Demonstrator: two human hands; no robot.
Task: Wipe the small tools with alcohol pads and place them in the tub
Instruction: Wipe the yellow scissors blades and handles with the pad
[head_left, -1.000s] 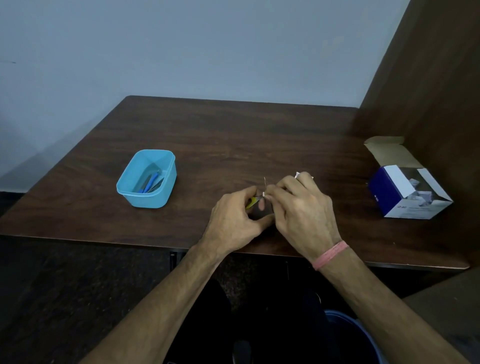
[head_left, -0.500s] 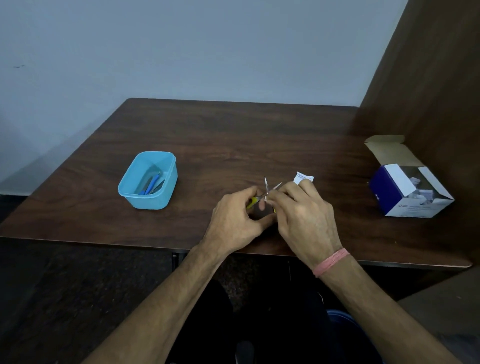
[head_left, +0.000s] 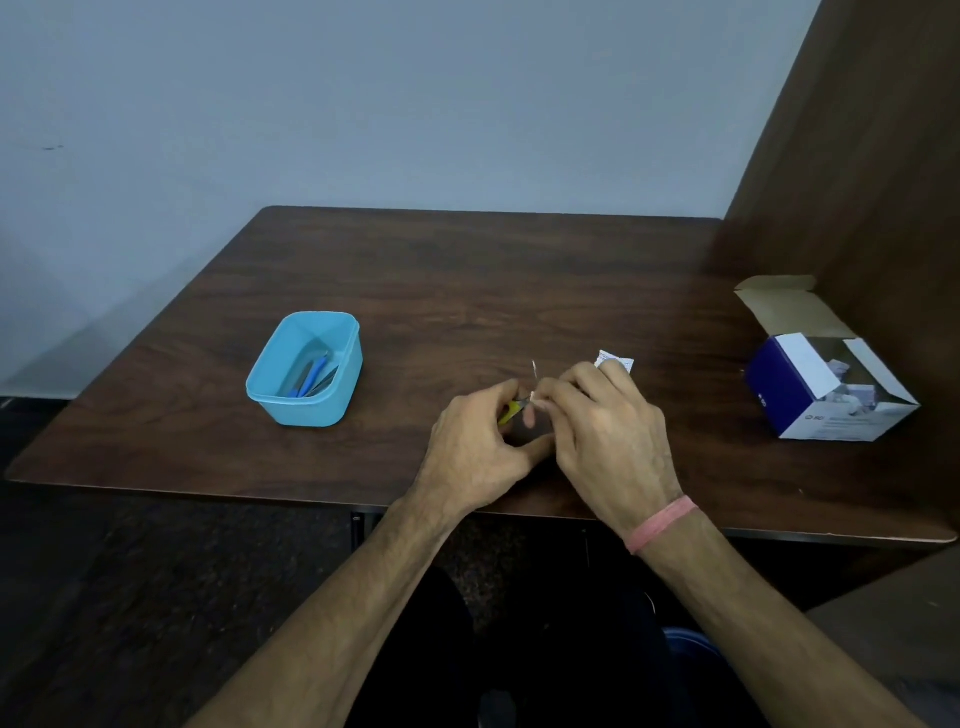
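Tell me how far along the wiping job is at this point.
Partly done: the blue tub already holds a few tools, some blue-handled. In hand: the left hand holds a yellow-handled tool while the right hand works a white pad on its metal tip. Left: putting this tool in the tub. No other loose tools show on the table.

One blue tub (head_left: 305, 370) stands at the left of the counter (head_left: 467, 291); it holds several blue-handled tools (head_left: 310, 376), their number unclear. Two hands (head_left: 480, 447) meet near the front edge around one small yellow-handled tool (head_left: 511, 410). One white packet (head_left: 615, 361) lies just beyond them. One open cardboard box (head_left: 821, 384) sits at the right.
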